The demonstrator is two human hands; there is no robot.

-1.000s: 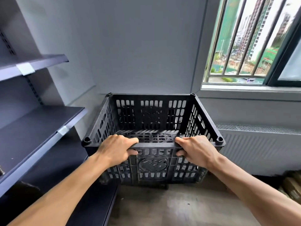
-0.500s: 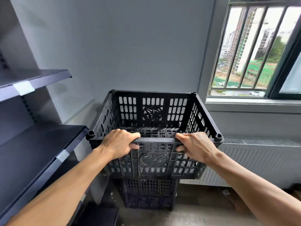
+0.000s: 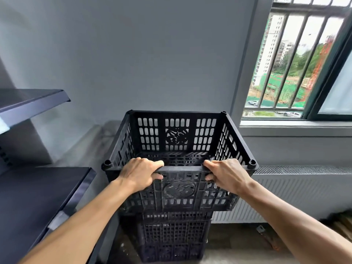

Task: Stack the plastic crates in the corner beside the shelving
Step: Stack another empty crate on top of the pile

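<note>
A black slotted plastic crate (image 3: 177,138) is in the middle of the view, empty, with its open top facing up. My left hand (image 3: 140,175) and my right hand (image 3: 227,175) both grip its near rim, thumbs on top. Directly under it stands a stack of black crates (image 3: 172,237) on the floor in the corner. The held crate's bottom is level with the top of that stack; I cannot tell whether it rests on it.
Dark metal shelving (image 3: 43,189) runs along the left, with an upper shelf (image 3: 32,101) above. A grey wall is behind the crates. A barred window (image 3: 293,61) and a white radiator (image 3: 297,193) are on the right. Some wooden pieces (image 3: 342,223) lie at the far right floor.
The crate has risen and moved forward toward the corner. The stack of crates below has come into view and the held crate now sits over it. Both hands keep their grip.
</note>
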